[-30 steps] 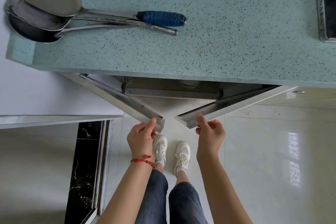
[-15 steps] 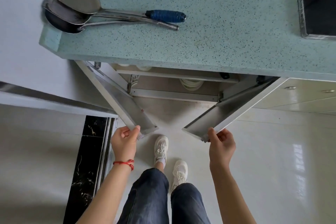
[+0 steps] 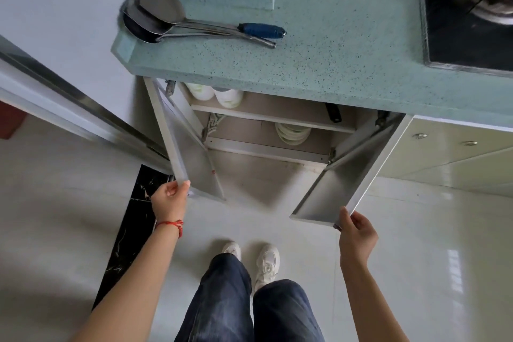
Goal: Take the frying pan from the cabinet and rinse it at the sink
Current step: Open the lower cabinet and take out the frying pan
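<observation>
Here the two cabinet doors are being swung wide, where half a second ago they were only partly parted and a second ago nearly meeting. The left door (image 3: 185, 144) is being held at its free lower corner by the left hand (image 3: 170, 201), fingers curled together around the edge with the thumb on the near face. The right door (image 3: 344, 189) is being held at its free corner by the right hand (image 3: 358, 233), the edge pinched between thumb and pressed-together fingers. With the doors spread, the cabinet (image 3: 266, 130) interior is now being exposed below the front edge of the counter (image 3: 319, 64): two shelves, white bowls (image 3: 215, 96) at the upper left, stacked plates (image 3: 293, 133) on the lower shelf. A dark handle (image 3: 333, 112) is being shown at the upper shelf's right end, under the counter edge; it is judged probably the frying pan's, though the pan body is hidden. Ladles (image 3: 161, 18) are lying at the counter's far left corner. The sink is not in view. Access is judged achieved; reaching for the pan is judged the next step.
</observation>
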The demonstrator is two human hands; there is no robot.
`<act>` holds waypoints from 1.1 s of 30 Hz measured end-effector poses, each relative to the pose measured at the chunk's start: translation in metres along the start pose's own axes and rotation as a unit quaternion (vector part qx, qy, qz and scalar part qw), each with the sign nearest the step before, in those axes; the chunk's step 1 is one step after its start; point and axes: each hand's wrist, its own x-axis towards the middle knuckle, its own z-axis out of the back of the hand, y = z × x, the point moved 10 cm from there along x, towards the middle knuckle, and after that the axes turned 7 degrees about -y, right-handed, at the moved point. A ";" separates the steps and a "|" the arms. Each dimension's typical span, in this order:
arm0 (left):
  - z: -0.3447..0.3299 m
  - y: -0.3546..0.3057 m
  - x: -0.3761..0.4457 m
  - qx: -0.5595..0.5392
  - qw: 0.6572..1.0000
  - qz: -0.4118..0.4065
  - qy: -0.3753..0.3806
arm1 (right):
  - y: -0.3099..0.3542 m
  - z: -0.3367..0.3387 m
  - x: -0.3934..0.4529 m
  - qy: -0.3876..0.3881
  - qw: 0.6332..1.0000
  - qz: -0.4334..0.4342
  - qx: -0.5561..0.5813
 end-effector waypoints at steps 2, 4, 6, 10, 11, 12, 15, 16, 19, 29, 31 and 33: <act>0.008 0.004 0.001 0.005 1.000 0.007 0.000 | -0.002 0.012 0.001 -0.013 1.000 0.001 -0.007; 0.016 0.007 0.004 0.016 1.000 0.005 0.005 | -0.004 0.023 0.001 -0.031 1.000 0.000 -0.006; 0.024 0.008 0.010 0.030 0.999 -0.007 0.009 | -0.007 0.034 -0.002 -0.050 0.999 -0.005 -0.011; 0.043 0.013 0.023 0.051 0.998 -0.025 0.012 | -0.013 0.053 -0.007 -0.083 0.996 -0.024 -0.012; 0.047 0.014 0.027 0.061 0.998 -0.031 0.012 | -0.014 0.057 -0.007 -0.092 0.995 -0.026 -0.011; 0.052 0.015 0.030 0.074 0.997 -0.037 0.011 | -0.016 0.060 -0.008 -0.100 0.995 -0.026 -0.013; 0.066 0.011 0.035 0.131 0.989 -0.073 -0.003 | -0.025 0.070 -0.012 -0.122 0.992 -0.023 -0.030; 0.070 0.007 0.033 0.154 0.983 -0.101 -0.012 | -0.027 0.072 -0.017 -0.127 0.991 -0.029 -0.036; 0.067 -0.003 0.014 0.213 0.949 -0.231 -0.013 | -0.025 0.072 -0.048 -0.140 0.987 -0.032 -0.070; -0.016 -0.036 -0.107 0.353 0.765 -0.485 0.233 | 0.038 -0.038 -0.129 0.135 0.871 0.301 -0.363; -0.024 -0.045 -0.109 0.377 0.745 -0.501 0.229 | 0.051 -0.044 -0.125 0.141 0.846 0.340 -0.386; -0.035 -0.054 -0.108 0.395 0.736 -0.502 0.224 | 0.060 -0.045 -0.114 0.141 0.833 0.360 -0.395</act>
